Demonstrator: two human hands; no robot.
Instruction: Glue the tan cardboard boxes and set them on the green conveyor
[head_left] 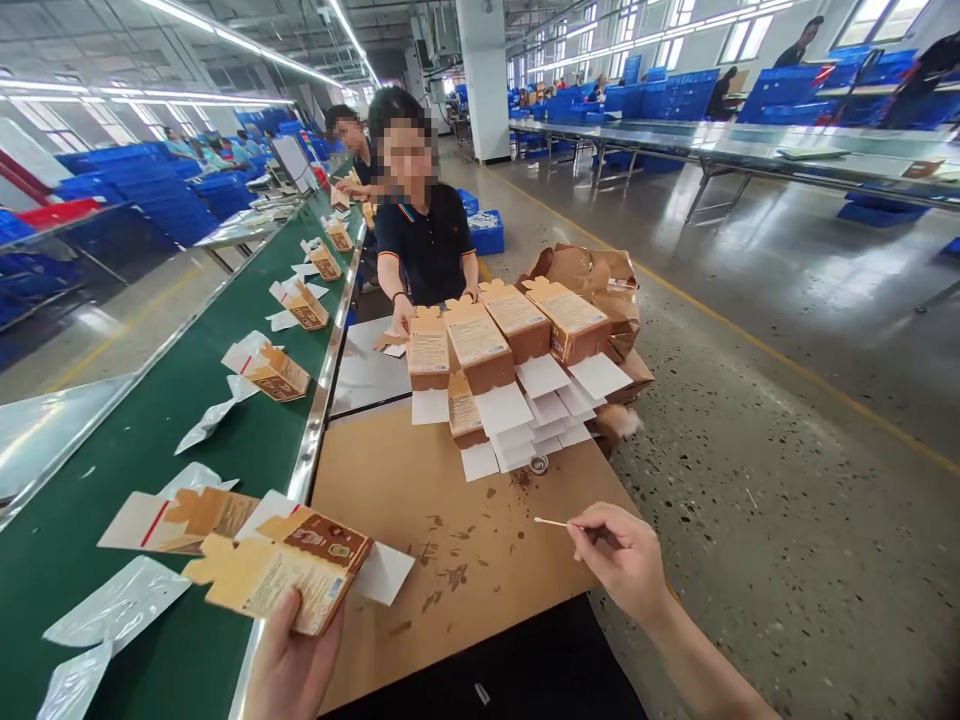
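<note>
My left hand (300,655) grips a small brown-and-cream carton (300,570) near the lower left, its thumb on the printed face. The carton's end flaps stand open, and white flaps stick out at its sides. Over the right part of the cardboard-topped table (390,470), my right hand (619,550) pinches a cotton swab (551,521) with its tip pointing left. Beyond it a small round metal dish (538,464) sits among brown smears and spots on the cardboard. Another open carton (217,515) lies on the belt behind the held one.
Cartons (476,340) with white flaps are stacked at the table's far side. A green conveyor belt (150,420) on the left carries open cartons and clear plastic pouches (124,600). A co-worker (427,240) stands behind the stack, touching a carton. Crumpled brown paper (592,275) lies right.
</note>
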